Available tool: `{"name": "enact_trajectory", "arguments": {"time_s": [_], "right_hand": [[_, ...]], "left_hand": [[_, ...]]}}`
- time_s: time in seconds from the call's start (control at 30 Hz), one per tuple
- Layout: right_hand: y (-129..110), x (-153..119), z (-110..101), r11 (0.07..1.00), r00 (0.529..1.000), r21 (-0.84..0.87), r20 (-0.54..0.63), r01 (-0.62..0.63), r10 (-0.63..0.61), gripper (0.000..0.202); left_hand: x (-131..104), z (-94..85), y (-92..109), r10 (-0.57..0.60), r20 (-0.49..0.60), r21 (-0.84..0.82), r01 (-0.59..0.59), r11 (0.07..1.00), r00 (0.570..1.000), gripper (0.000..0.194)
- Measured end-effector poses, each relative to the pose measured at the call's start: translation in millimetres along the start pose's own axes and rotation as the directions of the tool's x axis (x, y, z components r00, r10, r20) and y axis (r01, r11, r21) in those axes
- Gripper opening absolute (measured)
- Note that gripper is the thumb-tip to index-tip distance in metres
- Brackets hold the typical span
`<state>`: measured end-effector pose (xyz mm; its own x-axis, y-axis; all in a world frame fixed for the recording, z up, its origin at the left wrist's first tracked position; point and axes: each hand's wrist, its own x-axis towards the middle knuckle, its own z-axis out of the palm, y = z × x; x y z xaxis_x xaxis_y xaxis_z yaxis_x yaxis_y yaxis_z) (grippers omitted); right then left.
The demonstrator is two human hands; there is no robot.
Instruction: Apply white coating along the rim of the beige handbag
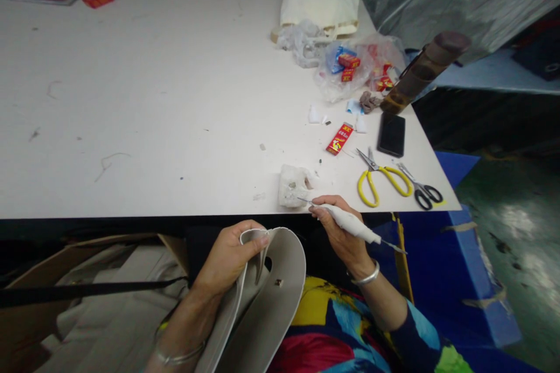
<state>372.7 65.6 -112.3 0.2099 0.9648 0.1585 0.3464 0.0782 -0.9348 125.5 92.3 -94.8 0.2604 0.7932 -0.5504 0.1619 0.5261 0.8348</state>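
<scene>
My left hand (234, 253) pinches the upper edge of a beige, leather-like bag piece (284, 268), which is folded open over my lap. A small metal fitting (279, 283) and a dark hole show on its inner face. In my right hand (343, 233) is a white-handled awl (350, 222), gripped between thumb and fingers, with thin metal sticking out at both ends. Its tip points left, over a whitish, pitted block (294, 186) at the table's front edge; whether it touches the block I cannot tell.
Yellow-handled scissors (374, 178), black-handled scissors (422, 186), a phone (391, 134) and a red small box (340, 139) lie at the right. Behind them stand a tall bottle (420, 76), plastic bags (328, 81) and a cream bag (319, 9). A carton (170, 247) of beige pieces sits below left.
</scene>
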Motion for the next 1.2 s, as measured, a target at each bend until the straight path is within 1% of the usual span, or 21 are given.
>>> {"name": "enact_trajectory", "arguments": {"time_s": [0.23, 0.43, 0.57, 0.67, 0.8, 0.9, 0.97, 1.03, 1.1, 1.2], "right_hand": [[3, 1, 3, 1.000, 1.000, -0.008, 0.015, -0.011, 0.012, 0.022], [2, 2, 4, 1.000, 0.999, 0.008, 0.030, 0.014, -0.015, 0.019], [2, 4, 5, 0.999, 0.999, -0.022, 0.010, 0.035, -0.035, 0.017], [5, 6, 6, 0.999, 0.999, -0.024, 0.008, 0.038, -0.038, 0.017], [8, 6, 4, 0.999, 1.000, 0.044, 0.007, 0.012, -0.012, 0.019], [6, 3, 4, 0.981, 0.998, 0.182, 0.009, -0.063, 0.062, 0.021], [3, 0, 5, 0.947, 0.993, 0.302, 0.070, -0.112, 0.095, 0.023], [-2, -2, 8, 0.903, 0.978, 0.395, 0.176, -0.172, 0.109, 0.027], [-5, -4, 11, 0.870, 0.952, 0.432, 0.279, -0.238, 0.123, 0.031], [-6, -7, 14, 0.856, 0.925, 0.420, 0.348, -0.300, 0.154, 0.034]], "left_hand": [[1, 1.9, 3, 0.002, 0.015, 0.031, -0.003, 1.000, 1.000, 0.037], [1, 1.5, 2, 0.031, 0.031, 0.084, -0.033, 0.996, 0.999, 0.033], [-1, 2.9, 3, 0.019, 0.053, 0.076, -0.023, 0.997, 0.998, 0.033], [-2, 3.9, 3, 0.036, 0.059, 0.093, -0.042, 0.995, 0.998, 0.032], [-2, 4.7, 3, 0.045, 0.058, 0.122, -0.052, 0.991, 0.997, 0.030], [-3, 6.8, 2, 0.062, 0.055, 0.175, -0.071, 0.982, 0.997, 0.028], [-3, 9.6, 2, 0.073, 0.067, 0.214, -0.086, 0.973, 0.995, 0.026], [-3, 13.3, 2, 0.077, 0.089, 0.246, -0.097, 0.964, 0.993, 0.025], [-3, 17.0, 2, 0.075, 0.109, 0.277, -0.102, 0.955, 0.991, 0.024], [-4, 20.7, 4, 0.077, 0.123, 0.311, -0.112, 0.944, 0.989, 0.022]]}}
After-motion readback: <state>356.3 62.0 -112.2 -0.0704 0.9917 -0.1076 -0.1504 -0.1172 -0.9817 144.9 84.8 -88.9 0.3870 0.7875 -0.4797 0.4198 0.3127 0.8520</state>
